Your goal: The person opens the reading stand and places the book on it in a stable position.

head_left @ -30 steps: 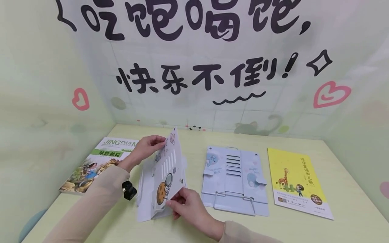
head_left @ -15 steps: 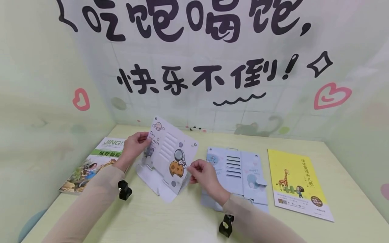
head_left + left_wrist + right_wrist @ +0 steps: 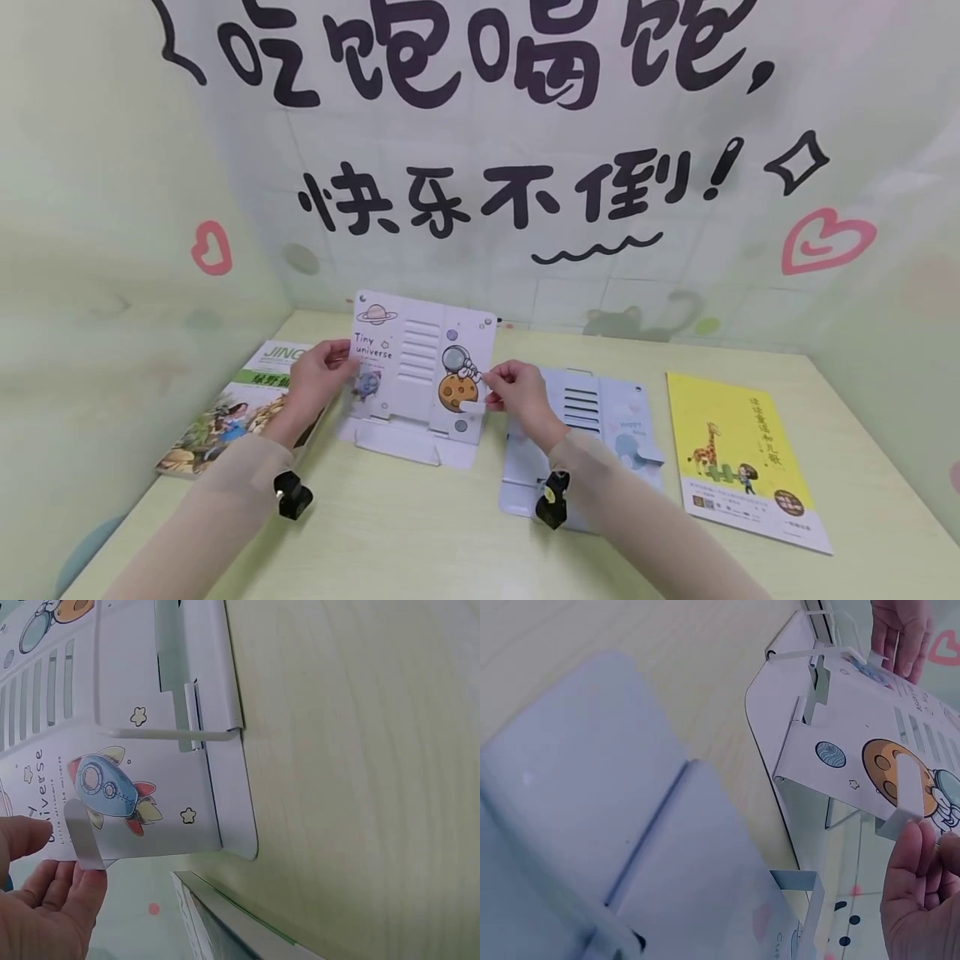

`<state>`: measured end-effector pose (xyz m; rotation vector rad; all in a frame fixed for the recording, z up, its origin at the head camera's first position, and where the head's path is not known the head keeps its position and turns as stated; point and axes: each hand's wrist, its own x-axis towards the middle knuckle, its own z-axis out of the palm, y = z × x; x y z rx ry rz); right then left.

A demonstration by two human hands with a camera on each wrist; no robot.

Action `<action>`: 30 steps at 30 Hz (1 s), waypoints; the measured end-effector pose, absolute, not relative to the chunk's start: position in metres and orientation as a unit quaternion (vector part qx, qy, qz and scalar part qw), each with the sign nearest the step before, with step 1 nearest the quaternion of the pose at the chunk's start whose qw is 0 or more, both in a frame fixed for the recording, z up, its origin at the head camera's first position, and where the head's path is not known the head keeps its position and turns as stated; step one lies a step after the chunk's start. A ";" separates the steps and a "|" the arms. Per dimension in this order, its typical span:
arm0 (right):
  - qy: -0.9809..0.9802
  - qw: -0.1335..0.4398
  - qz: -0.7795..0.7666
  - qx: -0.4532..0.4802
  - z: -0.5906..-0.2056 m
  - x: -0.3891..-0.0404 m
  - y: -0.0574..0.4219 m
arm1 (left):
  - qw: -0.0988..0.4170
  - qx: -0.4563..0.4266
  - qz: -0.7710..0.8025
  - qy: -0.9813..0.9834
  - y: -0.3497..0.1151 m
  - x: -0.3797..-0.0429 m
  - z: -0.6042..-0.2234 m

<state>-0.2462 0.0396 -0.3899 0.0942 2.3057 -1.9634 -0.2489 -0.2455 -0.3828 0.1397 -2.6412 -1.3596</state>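
Steadying the white stand (image 3: pixel 420 400), left of the blue stand (image 3: pixel 632 408), likely wants light, even pressure: left hand (image 3: pixel 318 377) gripping its farther edge (image 3: pixel 161 853), right hand (image 3: pixel 522 393) pinching its nearer clip (image 3: pixel 910 787).

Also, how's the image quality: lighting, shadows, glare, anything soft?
Head view: bright, diffuse light, a faint shadow on the table beside the left sleeve; left wrist view: the rocket print on the white stand is fairly sharp; right wrist view: the pale blue stand, close to the lens, looks soft, with a small glint.
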 end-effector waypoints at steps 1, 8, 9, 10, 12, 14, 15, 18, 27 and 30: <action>0.762 0.055 -0.644 0.032 -0.389 -0.248 0.040 | 0.084 0.048 -0.455 -0.885 -0.246 -0.247 -0.383; 0.772 0.048 -0.632 0.037 -0.388 -0.256 0.039 | 0.089 0.052 -0.460 -0.882 -0.248 -0.238 -0.385; 0.774 0.047 -0.630 0.036 -0.388 -0.257 0.039 | 0.089 0.054 -0.461 -0.881 -0.248 -0.238 -0.386; 0.776 0.046 -0.628 0.034 -0.388 -0.257 0.039 | 0.090 0.056 -0.462 -0.881 -0.249 -0.238 -0.387; 0.777 0.046 -0.627 0.034 -0.388 -0.258 0.038 | 0.092 0.062 -0.463 -0.879 -0.248 -0.237 -0.388; 0.777 0.049 -0.626 0.035 -0.388 -0.259 0.038 | 0.092 0.065 -0.467 -0.877 -0.248 -0.237 -0.388; 0.777 0.049 -0.627 0.035 -0.388 -0.259 0.038 | 0.095 0.071 -0.468 -0.876 -0.248 -0.237 -0.389; 0.771 0.048 -0.634 0.034 -0.390 -0.258 0.039 | 0.097 0.065 -0.467 -0.877 -0.251 -0.237 -0.390; 0.695 -0.048 -0.717 -0.014 -0.381 -0.227 0.012 | 0.099 0.041 -0.404 -0.908 -0.310 -0.225 -0.388; 0.677 0.017 -0.733 -0.070 -0.381 -0.205 -0.011 | 0.088 0.071 -0.362 -0.925 -0.338 -0.220 -0.393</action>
